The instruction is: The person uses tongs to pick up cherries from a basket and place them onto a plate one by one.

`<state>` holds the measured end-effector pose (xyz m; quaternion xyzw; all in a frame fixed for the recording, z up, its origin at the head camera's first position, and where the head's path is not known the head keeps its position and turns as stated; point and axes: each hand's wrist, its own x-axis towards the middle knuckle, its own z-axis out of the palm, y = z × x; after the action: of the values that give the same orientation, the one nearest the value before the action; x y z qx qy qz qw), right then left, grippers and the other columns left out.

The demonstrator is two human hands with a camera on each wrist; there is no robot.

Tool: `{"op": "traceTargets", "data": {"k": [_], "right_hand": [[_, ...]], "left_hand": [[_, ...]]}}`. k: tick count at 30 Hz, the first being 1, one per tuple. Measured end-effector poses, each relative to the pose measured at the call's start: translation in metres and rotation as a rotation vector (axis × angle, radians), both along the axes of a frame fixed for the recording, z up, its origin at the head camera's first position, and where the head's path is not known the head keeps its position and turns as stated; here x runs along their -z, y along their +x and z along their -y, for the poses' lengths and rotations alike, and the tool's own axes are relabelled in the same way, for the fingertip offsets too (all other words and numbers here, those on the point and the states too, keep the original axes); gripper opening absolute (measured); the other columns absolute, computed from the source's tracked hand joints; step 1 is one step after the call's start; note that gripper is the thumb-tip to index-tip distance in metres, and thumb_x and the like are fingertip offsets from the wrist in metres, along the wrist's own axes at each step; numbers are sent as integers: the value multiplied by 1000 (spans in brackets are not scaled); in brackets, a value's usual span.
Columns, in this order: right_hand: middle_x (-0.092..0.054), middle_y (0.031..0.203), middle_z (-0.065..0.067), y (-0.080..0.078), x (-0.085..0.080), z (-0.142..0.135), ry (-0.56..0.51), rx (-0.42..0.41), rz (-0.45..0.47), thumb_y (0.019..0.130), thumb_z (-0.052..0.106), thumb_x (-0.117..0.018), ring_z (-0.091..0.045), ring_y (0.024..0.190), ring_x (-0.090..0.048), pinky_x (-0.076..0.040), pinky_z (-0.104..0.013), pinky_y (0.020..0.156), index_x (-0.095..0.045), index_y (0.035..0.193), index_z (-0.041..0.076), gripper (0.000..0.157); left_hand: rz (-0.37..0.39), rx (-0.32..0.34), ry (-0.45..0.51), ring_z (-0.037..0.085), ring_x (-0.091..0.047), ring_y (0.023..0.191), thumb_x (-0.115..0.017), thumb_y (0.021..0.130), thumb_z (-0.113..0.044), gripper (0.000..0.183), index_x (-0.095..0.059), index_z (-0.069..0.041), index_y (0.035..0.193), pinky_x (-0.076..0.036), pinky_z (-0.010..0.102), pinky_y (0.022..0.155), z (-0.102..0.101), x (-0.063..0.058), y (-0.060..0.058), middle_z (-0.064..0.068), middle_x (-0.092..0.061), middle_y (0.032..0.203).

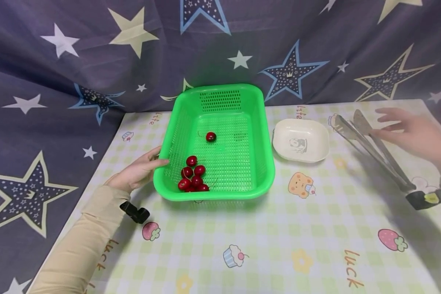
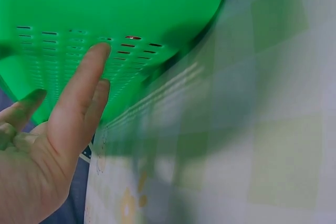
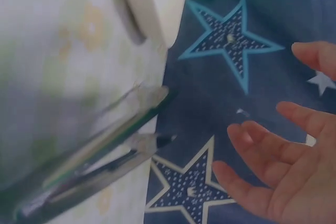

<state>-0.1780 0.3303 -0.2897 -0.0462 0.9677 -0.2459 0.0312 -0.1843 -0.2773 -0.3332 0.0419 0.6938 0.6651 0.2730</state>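
Observation:
A green plastic basket [image 1: 220,195] holds several red cherries [image 1: 196,181] bunched in its near left corner. Farther back in it lies one single cherry [image 1: 211,136]. At the basket's left side is my left hand [image 1: 137,169], its fingers extended along the outer wall in the left wrist view. My right hand [image 1: 413,132] is at the far right with fingers spread loosely and nothing held. Close beside it are metal tongs [image 1: 376,151], their two arms apart, also visible in the right wrist view. A small white dish [image 1: 301,141] sits between basket and tongs.
A checked tablecloth [image 1: 261,245] with printed cupcakes, strawberries and flowers covers the table. Behind it and at the left hangs a dark curtain [image 1: 206,61] with stars, close to the basket's back edge. Black cameras are strapped to both wrists.

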Motion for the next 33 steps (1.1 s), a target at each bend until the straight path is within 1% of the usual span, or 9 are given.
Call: {"op": "traceTargets", "data": {"k": [1, 2, 5, 11, 14, 18, 23, 28, 33], "right_hand": [[-39, 134, -37, -3, -1, -2, 10, 0, 4, 95, 38, -55, -59, 111, -44, -47, -60, 80, -22, 149, 1, 73], [-38, 134, -38, -5, -1, -4, 20, 2, 14, 95, 40, -54, -59, 112, -43, -41, -67, 82, -20, 149, 1, 75], [-35, 135, -40, -12, 0, -7, 47, 7, 56, 94, 45, -52, -59, 114, -41, -40, -69, 84, -14, 150, 1, 81], [-24, 136, -45, -24, 9, -15, 115, -5, 175, 93, 52, -48, -62, 114, -37, -35, -73, 87, 2, 149, -4, 93], [-26, 132, -46, -26, 18, -21, 174, 8, 195, 91, 56, -50, -65, 110, -34, -23, -81, 89, 4, 148, -4, 99], [-26, 129, -49, -28, 31, -25, 169, 25, 221, 87, 57, -57, -67, 111, -30, -11, -84, 90, 9, 147, -4, 108], [-22, 127, -55, -29, 45, -27, 105, -16, 244, 86, 45, -65, -65, 113, -30, -28, -74, 95, 10, 144, -12, 110], [-25, 123, -55, -27, 55, -26, 105, -14, 244, 84, 39, -68, -66, 110, -32, -28, -73, 95, 10, 142, -15, 111], [-18, 126, -54, -23, 59, -25, 100, 0, 280, 84, 34, -68, -68, 111, -27, -24, -73, 97, 13, 141, -15, 110]], "left_hand": [[-1, -1, 4, 7, -60, 102, -46, 97, -6, 70, -2, -8, 153, -53, 24, 88, 0, 1, 0, -3, -47, 123], [-2, -1, 12, 7, -60, 102, -48, 97, -8, 72, -3, -8, 153, -53, 24, 88, 1, 1, 0, -3, -47, 123], [-22, 15, 17, 7, -60, 103, -55, 94, -14, 78, -3, -8, 153, -53, 25, 89, 4, 7, -2, -5, -49, 122], [-9, 20, 36, 11, -60, 108, -58, 94, -16, 76, -11, -16, 153, -53, 31, 92, 20, 32, -20, -5, -53, 125], [-6, 32, 64, 13, -59, 110, -59, 94, -17, 76, -13, -17, 153, -53, 31, 92, 24, 37, -24, -2, -51, 129], [-11, 38, 73, 14, -60, 110, -60, 93, -18, 76, -13, -17, 153, -53, 32, 91, 24, 38, -25, -1, -50, 130], [5, 19, 44, 15, -60, 111, -57, 95, -16, 71, -16, -20, 153, -53, 34, 92, 25, 40, -28, 2, -48, 134], [-23, 35, 22, 12, -59, 111, -59, 94, -20, 76, -13, -18, 153, -52, 32, 93, 21, 33, -23, -2, -49, 132], [-56, 44, 10, 10, -59, 108, -65, 88, -27, 89, -7, -11, 153, -52, 30, 92, 15, 25, -14, -2, -48, 129]]}}
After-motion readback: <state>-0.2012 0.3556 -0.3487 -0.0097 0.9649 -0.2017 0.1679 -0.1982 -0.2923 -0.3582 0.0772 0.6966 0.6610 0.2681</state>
